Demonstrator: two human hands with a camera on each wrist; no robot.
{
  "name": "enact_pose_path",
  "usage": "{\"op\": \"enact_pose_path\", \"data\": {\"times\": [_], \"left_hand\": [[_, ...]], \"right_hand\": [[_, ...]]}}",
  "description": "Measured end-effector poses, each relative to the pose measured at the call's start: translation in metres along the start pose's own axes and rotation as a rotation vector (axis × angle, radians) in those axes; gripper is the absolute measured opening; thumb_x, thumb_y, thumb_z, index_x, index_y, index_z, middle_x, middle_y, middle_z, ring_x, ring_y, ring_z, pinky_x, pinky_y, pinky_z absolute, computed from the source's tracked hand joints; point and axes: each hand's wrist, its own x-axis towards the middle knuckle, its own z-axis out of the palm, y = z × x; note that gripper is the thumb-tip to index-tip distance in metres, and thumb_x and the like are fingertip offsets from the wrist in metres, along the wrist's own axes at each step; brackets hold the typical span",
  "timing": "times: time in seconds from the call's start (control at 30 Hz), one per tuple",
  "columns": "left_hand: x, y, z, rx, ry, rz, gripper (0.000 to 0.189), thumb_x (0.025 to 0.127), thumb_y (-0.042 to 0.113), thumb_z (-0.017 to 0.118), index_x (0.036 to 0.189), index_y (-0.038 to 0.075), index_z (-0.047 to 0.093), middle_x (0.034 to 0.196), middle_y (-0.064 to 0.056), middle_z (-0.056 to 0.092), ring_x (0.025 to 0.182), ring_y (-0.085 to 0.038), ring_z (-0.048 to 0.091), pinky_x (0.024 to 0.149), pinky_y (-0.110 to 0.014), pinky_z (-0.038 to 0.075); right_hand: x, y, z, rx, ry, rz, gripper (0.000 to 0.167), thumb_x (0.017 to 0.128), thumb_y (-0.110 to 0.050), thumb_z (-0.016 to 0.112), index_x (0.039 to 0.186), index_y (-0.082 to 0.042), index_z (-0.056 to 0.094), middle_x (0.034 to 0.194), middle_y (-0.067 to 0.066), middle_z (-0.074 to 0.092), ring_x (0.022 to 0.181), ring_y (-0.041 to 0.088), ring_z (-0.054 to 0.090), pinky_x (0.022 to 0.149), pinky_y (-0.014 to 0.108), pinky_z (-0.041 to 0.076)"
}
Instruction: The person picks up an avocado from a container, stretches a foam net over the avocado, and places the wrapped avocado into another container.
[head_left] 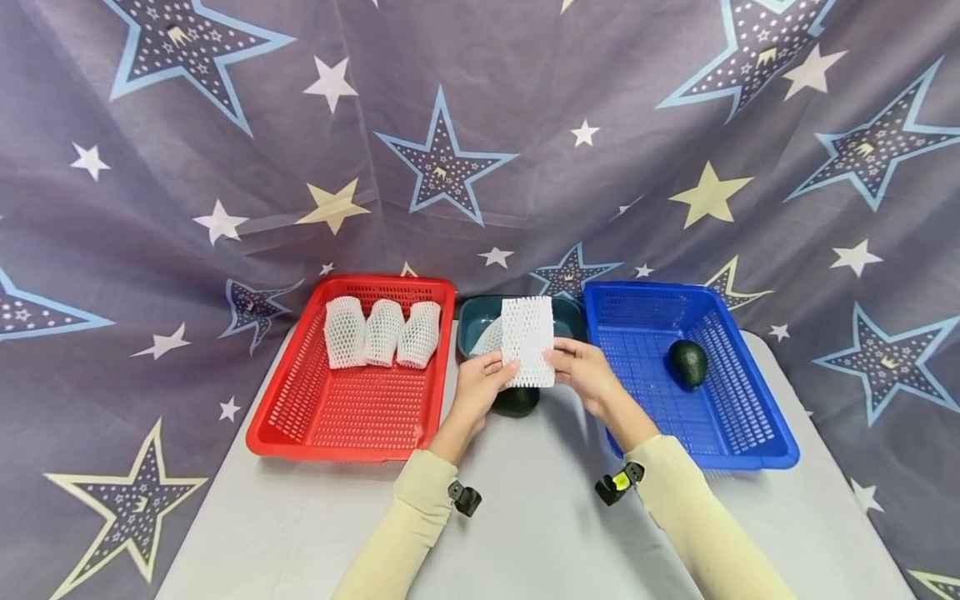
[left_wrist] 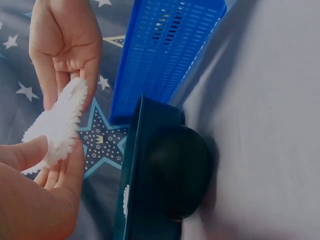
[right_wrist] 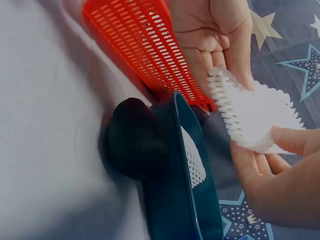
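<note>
Both hands hold a white foam fruit net [head_left: 527, 342] up over the front of a teal basin [head_left: 572, 323]. My left hand [head_left: 478, 388] pinches its left lower edge between thumb and fingers. The right hand [head_left: 590, 377] pinches the opposite edge in the same way. In the right wrist view the net's [right_wrist: 255, 112] toothed end bulges slightly between the two hands. Below it, a dark green avocado [head_left: 516, 403] rests on the table right against the basin's front wall, partly hidden by the net in the head view. Another foam net [right_wrist: 193, 157] lies inside the basin.
At left stands a red basket [head_left: 337, 454] with three items in white foam nets [head_left: 384, 332] along its back. A blue basket [head_left: 750, 460] at right contains one bare avocado [head_left: 687, 363]. A star-patterned cloth [head_left: 465, 50] hangs behind the white table [head_left: 525, 517].
</note>
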Motion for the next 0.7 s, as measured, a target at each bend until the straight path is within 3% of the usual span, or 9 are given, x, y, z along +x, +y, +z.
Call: {"op": "enact_pose_path", "data": {"times": [0.13, 0.37, 0.53, 0.7], "left_hand": [[-0.002, 0.001, 0.001, -0.024, 0.006, 0.004, 0.031, 0.093, 0.004, 0.071, 0.121, -0.009, 0.068, 0.112, -0.026, 0.073, 0.080, -0.006, 0.067, 0.078, -0.025, 0.060], [-0.004, 0.003, 0.001, -0.042, 0.022, -0.015, 0.031, 0.093, 0.003, 0.071, 0.121, -0.010, 0.068, 0.106, -0.022, 0.076, 0.077, -0.006, 0.067, 0.076, -0.025, 0.060], [-0.004, 0.004, -0.001, -0.055, 0.018, -0.032, 0.030, 0.092, 0.004, 0.071, 0.119, -0.009, 0.069, 0.098, -0.015, 0.077, 0.073, -0.004, 0.066, 0.070, -0.020, 0.058], [-0.003, 0.002, -0.003, -0.110, -0.014, -0.054, 0.032, 0.094, 0.005, 0.069, 0.122, -0.012, 0.065, 0.099, -0.012, 0.076, 0.077, -0.005, 0.066, 0.073, -0.021, 0.058]], "right_hand": [[-0.005, 0.002, 0.002, 0.013, 0.012, 0.015, 0.047, 0.099, -0.004, 0.063, 0.141, 0.013, 0.049, 0.097, -0.006, 0.072, 0.086, 0.005, 0.069, 0.078, 0.022, 0.058], [-0.009, 0.007, 0.008, 0.058, 0.065, 0.052, 0.041, 0.095, -0.001, 0.066, 0.131, 0.016, 0.055, 0.087, -0.008, 0.071, 0.080, 0.006, 0.069, 0.074, 0.022, 0.058], [-0.013, 0.008, 0.012, 0.080, 0.066, 0.032, 0.038, 0.096, 0.001, 0.065, 0.128, 0.018, 0.055, 0.085, -0.007, 0.070, 0.079, 0.006, 0.068, 0.073, 0.022, 0.058], [-0.012, 0.012, 0.013, 0.099, 0.055, 0.007, 0.038, 0.099, 0.003, 0.058, 0.132, 0.020, 0.051, 0.088, -0.005, 0.069, 0.081, 0.007, 0.068, 0.075, 0.025, 0.059]]}}
